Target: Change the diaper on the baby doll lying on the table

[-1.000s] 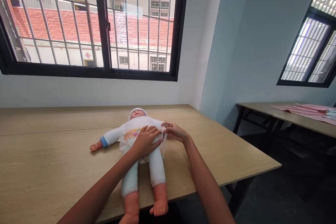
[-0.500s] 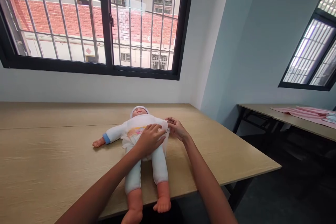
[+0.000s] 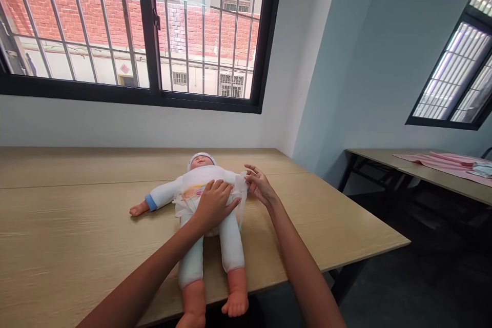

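A baby doll (image 3: 202, 177) in a white outfit and cap lies on its back on the wooden table (image 3: 96, 236), its feet over the near edge. Around its waist is a white diaper (image 3: 188, 200) with a coloured print. My left hand (image 3: 217, 202) lies on the diaper's front, fingers extended and thumb apart. At the doll's side on the right, my right hand (image 3: 259, 184) pinches the edge of the diaper, which is pulled outward and up. The doll's arm on that side is mostly hidden.
A barred window (image 3: 203, 36) is in the wall behind the table. At the right stands a second table (image 3: 369, 156) with pink cloth (image 3: 434, 161) and a pale blue cloth (image 3: 480, 169) on it.
My right hand has drawn the diaper's edge a little outward from the doll. My left hand stays on the diaper. The view has shifted slightly.
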{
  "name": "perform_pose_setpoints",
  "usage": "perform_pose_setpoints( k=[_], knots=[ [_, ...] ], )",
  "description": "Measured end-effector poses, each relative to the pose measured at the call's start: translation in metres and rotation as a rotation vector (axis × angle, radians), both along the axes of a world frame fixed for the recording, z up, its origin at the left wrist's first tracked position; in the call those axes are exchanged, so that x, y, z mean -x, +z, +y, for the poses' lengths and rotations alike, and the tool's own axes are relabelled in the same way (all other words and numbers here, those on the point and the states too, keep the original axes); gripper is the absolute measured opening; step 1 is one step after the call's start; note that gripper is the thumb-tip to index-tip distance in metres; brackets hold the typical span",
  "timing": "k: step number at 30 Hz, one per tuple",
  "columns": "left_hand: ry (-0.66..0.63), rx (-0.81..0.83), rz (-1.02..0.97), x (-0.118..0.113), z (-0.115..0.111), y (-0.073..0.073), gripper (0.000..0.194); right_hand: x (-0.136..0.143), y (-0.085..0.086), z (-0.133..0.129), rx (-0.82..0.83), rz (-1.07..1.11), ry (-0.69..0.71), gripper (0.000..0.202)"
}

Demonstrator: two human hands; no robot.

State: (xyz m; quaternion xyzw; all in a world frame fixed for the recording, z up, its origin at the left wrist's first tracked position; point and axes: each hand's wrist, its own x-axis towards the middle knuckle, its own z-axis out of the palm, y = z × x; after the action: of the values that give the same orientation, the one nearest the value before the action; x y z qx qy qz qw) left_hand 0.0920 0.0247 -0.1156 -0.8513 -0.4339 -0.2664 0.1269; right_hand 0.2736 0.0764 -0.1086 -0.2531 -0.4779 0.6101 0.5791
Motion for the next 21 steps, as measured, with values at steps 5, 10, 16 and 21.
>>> perform_pose_setpoints(
  k=[5, 10, 16, 21],
  knots=[
    [0.060, 0.052, -0.039, -0.003, 0.001, 0.003, 0.018, 0.005, 0.003, -0.002, -0.031, -0.035, 0.094, 0.056],
    [0.122, 0.079, -0.144, -0.002, 0.003, 0.004, 0.015, 0.004, 0.005, -0.005, -0.051, -0.057, 0.104, 0.054],
    [0.147, -0.031, -0.064, -0.009, -0.004, 0.005, 0.008, -0.001, 0.009, -0.013, -0.103, -0.133, 0.228, 0.052],
    [-0.009, -0.117, 0.041, -0.015, -0.020, 0.002, 0.021, -0.001, 0.007, -0.009, -0.110, -0.141, 0.183, 0.055]
  ],
)
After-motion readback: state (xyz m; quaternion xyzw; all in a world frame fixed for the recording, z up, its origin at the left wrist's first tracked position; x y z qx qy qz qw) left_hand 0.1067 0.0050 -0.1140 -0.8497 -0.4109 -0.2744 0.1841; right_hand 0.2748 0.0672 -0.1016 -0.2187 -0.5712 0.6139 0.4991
